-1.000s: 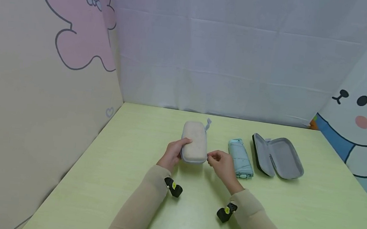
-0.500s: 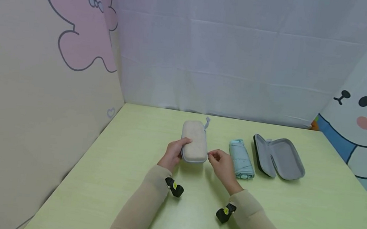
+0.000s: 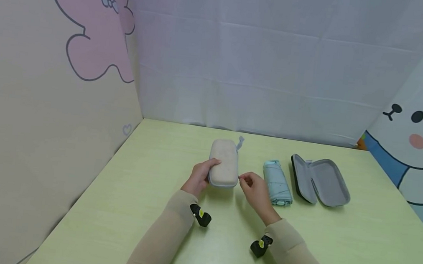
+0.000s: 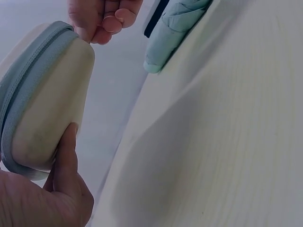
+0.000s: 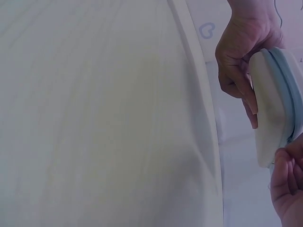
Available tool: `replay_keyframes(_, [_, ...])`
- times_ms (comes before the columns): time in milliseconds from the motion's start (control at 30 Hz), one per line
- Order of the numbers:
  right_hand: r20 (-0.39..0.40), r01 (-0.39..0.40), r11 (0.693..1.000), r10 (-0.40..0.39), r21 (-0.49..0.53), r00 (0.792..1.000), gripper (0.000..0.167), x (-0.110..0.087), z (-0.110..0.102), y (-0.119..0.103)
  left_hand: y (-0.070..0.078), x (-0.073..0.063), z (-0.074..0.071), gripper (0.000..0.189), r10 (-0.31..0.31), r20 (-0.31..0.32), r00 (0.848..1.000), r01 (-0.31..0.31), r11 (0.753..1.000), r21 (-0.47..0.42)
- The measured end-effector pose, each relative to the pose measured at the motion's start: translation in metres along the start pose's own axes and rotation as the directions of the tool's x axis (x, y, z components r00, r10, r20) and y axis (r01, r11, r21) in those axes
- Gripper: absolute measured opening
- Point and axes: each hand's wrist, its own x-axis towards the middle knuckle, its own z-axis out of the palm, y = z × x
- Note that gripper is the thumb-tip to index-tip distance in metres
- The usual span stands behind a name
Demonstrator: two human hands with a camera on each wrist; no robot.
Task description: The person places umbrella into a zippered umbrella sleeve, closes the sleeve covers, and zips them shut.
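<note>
Nearest me, my right hand (image 3: 257, 190) pinches at the zip seam (image 4: 33, 71) on the near right corner of the cream case (image 3: 225, 157), the tab too small to make out, while my left hand (image 3: 198, 178) grips the case's left side, holding it up off the table (image 3: 219, 258). The case sits between the 2 hands, long axis pointing away from me, so I judge what matters is the seam's run from that pinch to the ribbon loop (image 3: 240, 143) at the far right corner. Beyond my right wrist lie a teal bundle (image 3: 278, 183), then an open grey case (image 3: 329, 184)
</note>
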Motion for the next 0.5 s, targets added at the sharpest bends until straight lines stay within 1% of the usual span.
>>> replay_keyframes(167, [-0.003,-0.006,1.000,0.006,0.002,1.000,0.006,0.0017,-0.0009,-0.0013,0.0023,0.0008,-0.0022,0.059,-0.015,0.041,0.999,0.014,1.000,0.012])
replay_keyframes(367, [-0.021,0.016,0.999,-0.017,-0.030,1.000,0.007,0.0029,-0.0008,-0.0026,0.0031,0.0008,-0.0036,0.059,-0.020,0.049,0.999,0.019,0.999,0.026])
replay_keyframes(500, [-0.033,0.028,0.999,-0.029,-0.031,0.999,0.007,0.0034,-0.0001,-0.0021,0.0027,-0.0002,-0.0040,0.058,-0.017,0.062,0.998,0.016,1.000,0.026])
